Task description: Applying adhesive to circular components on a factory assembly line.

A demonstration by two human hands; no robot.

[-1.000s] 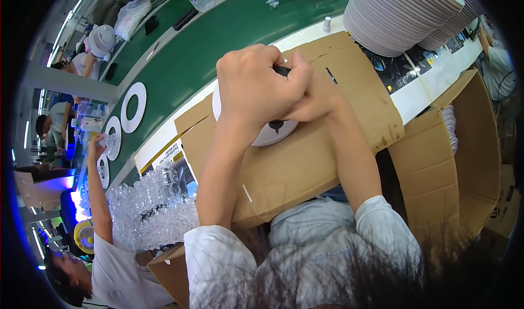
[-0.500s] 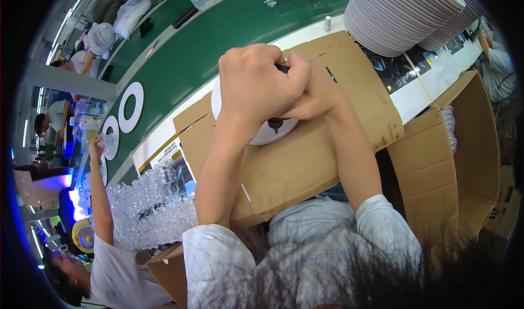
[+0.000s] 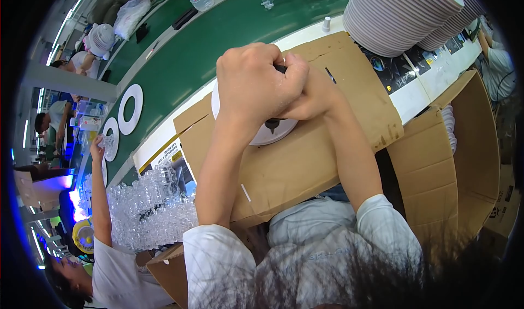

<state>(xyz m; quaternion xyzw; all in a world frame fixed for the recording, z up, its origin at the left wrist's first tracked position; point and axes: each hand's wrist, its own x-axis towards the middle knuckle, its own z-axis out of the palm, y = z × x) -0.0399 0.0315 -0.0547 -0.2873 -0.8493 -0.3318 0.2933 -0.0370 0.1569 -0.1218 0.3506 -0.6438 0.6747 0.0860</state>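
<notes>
White round disc [image 3: 270, 132] flat on cardboard sheet [image 3: 305, 162], both hands [image 3: 259, 88] clasped above

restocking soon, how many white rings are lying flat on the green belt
2 clearly: one ring up the belt, another ring just below it. A third may be hidden behind the co-worker's arm.

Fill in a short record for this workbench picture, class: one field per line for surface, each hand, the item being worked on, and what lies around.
Surface: flattened brown cardboard sheet laid over the lap
Left hand: fisted over a dark tool, above the disc
Right hand: pressed against the left hand, grip hidden
Item: white round disc with a dark centre piece, lying on the cardboard
Around: stack of white discs; open cardboard box; green belt with white rings; heap of clear plastic parts
</notes>
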